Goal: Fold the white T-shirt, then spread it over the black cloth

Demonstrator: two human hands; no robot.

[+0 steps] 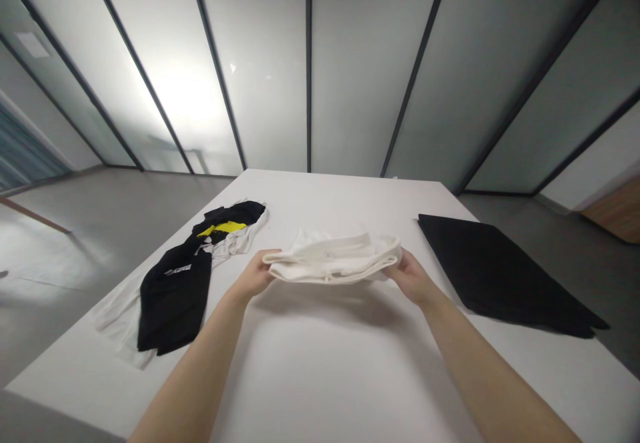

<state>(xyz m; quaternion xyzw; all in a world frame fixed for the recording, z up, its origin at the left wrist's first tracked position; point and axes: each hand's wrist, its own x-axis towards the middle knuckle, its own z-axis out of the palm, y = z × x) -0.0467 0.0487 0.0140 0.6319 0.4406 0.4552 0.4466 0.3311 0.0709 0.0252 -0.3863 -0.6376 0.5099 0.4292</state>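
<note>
Spanning the gap between the 2 hands, the folded white cloth bundle (334, 261) runs with its long axis left to right, lifted just above the flat white rectangular table (320, 363) (its shadow falls on the tabletop beneath). The left hand (256, 275) is closed on the bundle's left end and the right hand (411, 276) on its right end, so each grip sits at an end, neither hand nearer the middle. Left of the bundle lies a crumpled black, white and yellow garment (190, 276), right of it a flat black cloth sheet (500, 269), both well apart from it.
</note>
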